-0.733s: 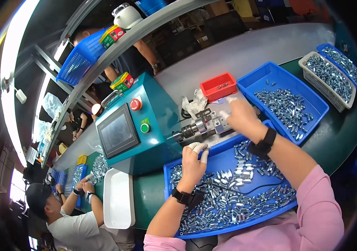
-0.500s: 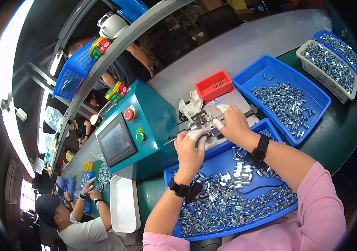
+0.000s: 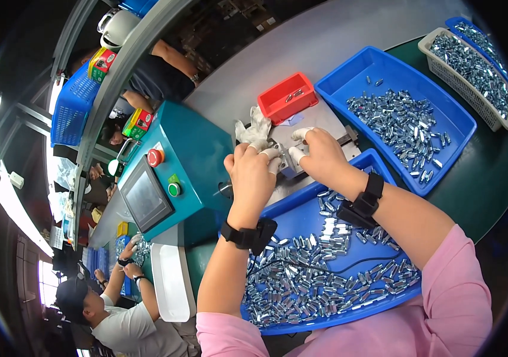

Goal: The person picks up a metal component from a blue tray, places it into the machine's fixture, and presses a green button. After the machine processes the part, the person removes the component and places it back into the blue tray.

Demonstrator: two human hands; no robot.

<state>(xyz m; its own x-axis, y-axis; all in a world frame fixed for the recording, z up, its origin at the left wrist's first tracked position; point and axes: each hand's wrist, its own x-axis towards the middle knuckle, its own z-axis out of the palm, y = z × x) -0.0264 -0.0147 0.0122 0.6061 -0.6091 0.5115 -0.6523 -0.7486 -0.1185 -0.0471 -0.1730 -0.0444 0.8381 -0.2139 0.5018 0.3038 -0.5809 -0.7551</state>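
A small metal fixture (image 3: pixel 288 159) sits on a metal base plate (image 3: pixel 328 124) beside the teal machine. My left hand (image 3: pixel 251 174) is at its left side, fingers curled and pressed together, with white covers on the fingertips. Whatever they grip is hidden behind them. On the fixture's right is my right hand (image 3: pixel 324 156), its covered thumb and forefinger spread apart with nothing visible between them. Below both hands lies a blue tray (image 3: pixel 349 241) of small shiny metal cylindrical parts (image 3: pixel 301 279). Both wrists wear black straps.
The teal machine (image 3: pixel 191 163) with a screen stands left. Behind the fixture are a white glove (image 3: pixel 255 126) and a red bin (image 3: pixel 285 107). A second blue tray (image 3: pixel 444 113) and a beige basket (image 3: pixel 474 95) hold metal parts. A co-worker (image 3: pixel 120 315) sits left, past a white tray (image 3: pixel 173 285).
The whole view has shifted, moving the machine and bins up and left. My left hand has turned more upright and reaches farther over the fixture. My right hand stays beside it.
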